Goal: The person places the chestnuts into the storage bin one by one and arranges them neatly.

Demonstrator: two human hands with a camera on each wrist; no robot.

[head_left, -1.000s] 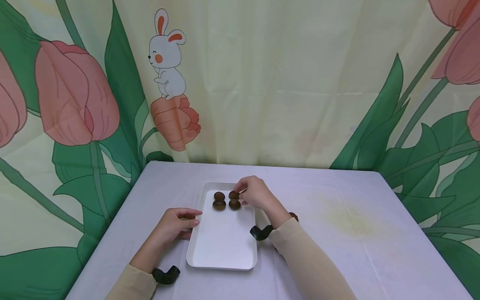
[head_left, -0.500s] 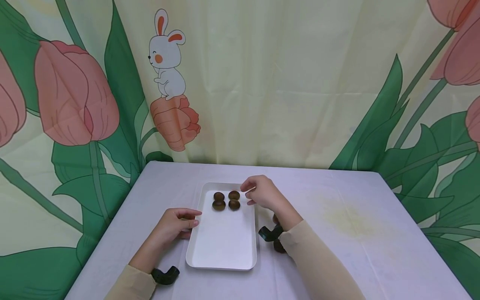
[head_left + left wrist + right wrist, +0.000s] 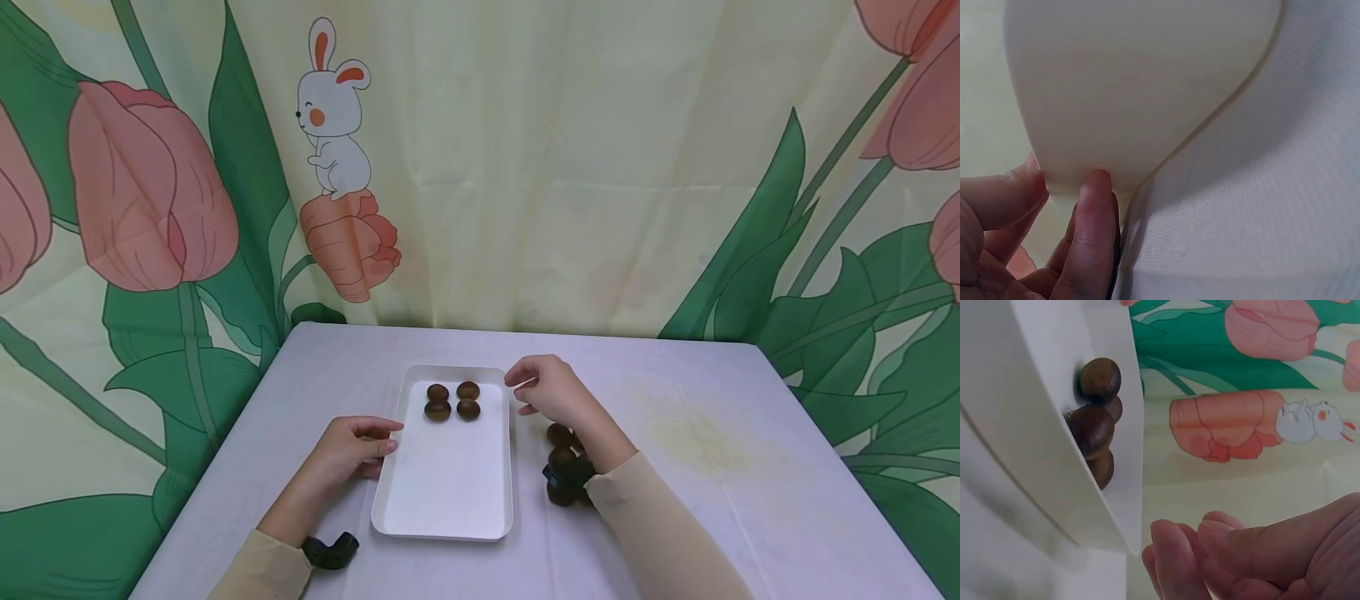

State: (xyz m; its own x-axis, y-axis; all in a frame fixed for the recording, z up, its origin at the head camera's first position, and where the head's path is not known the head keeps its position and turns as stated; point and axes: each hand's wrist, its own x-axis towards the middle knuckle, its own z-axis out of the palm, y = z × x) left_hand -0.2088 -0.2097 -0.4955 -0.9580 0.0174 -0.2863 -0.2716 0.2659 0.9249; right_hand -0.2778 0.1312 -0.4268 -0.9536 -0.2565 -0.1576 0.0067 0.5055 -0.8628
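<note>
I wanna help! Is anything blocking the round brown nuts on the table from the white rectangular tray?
Nothing visible but the raised rim of the tray: only white cloth shows between it and the nuts.

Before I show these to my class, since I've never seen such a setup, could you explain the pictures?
No machine here, just a person's bare left hand and right hand. The wide picture is taken from the person's head, the other two from each wrist. On the cloth-covered table stands a white tray holding four chestnuts; more chestnuts lie beside it. The left hand touches the tray's edge; the right hand, near its far right corner, holds nothing.
</note>
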